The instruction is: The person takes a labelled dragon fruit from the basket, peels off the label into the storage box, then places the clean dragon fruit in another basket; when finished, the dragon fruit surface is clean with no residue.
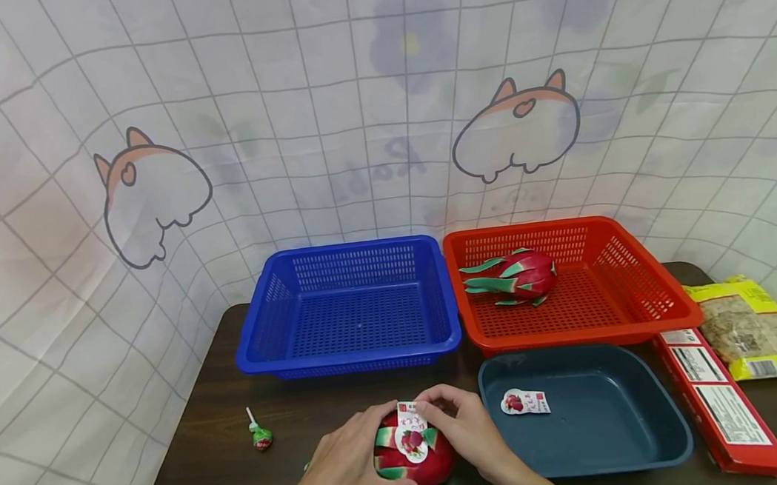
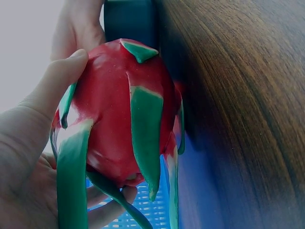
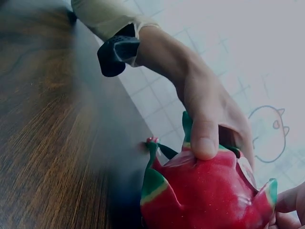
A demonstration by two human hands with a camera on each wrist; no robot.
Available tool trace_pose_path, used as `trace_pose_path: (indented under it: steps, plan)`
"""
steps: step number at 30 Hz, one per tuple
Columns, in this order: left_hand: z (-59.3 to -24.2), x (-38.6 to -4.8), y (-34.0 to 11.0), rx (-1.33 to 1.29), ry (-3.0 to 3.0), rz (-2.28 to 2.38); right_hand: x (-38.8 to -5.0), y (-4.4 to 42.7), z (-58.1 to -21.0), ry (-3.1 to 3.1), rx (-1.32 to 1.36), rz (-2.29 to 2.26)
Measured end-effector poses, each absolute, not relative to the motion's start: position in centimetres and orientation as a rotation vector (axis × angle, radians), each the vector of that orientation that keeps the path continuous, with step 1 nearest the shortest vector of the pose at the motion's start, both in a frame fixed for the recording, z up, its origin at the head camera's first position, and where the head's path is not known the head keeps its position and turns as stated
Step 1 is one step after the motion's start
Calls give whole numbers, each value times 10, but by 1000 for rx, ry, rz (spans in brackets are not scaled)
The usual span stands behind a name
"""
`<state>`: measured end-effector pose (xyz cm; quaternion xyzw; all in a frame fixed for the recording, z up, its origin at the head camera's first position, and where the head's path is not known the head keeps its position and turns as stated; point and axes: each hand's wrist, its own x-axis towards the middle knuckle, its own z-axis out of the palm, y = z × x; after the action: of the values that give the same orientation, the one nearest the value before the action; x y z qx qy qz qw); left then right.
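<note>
A red dragon fruit (image 1: 435, 466) with green scales lies near the table's front, its middle partly covered by a label. My left hand (image 1: 348, 456) grips it from the left, and in the left wrist view the left thumb (image 2: 71, 64) rests on its skin. The paper label (image 1: 411, 438), printed with fruit and writing, lies along its upper side. My right hand (image 1: 463, 423) pinches that label's upper end between thumb and forefinger. Only the right fingertips (image 3: 288, 200) show in the right wrist view, beside a green scale.
Behind stand a blue basket (image 1: 248, 355) and a red basket (image 1: 634, 324) holding another dragon fruit (image 1: 531, 274). A dark tray (image 1: 594, 430) at right holds a second label (image 1: 525, 402). Beyond are a red box (image 1: 726, 407) and a yellow bag (image 1: 757, 324). A lollipop (image 1: 260, 432) lies left.
</note>
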<state>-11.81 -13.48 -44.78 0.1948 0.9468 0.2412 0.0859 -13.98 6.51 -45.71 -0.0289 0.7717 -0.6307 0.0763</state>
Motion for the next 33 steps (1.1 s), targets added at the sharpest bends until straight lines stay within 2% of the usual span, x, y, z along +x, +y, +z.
trace_pose_path:
  steps: [33]
  plan:
    - [-446,-117,-132,558,2828,714,-127,70,-429,2077,60,-2137]
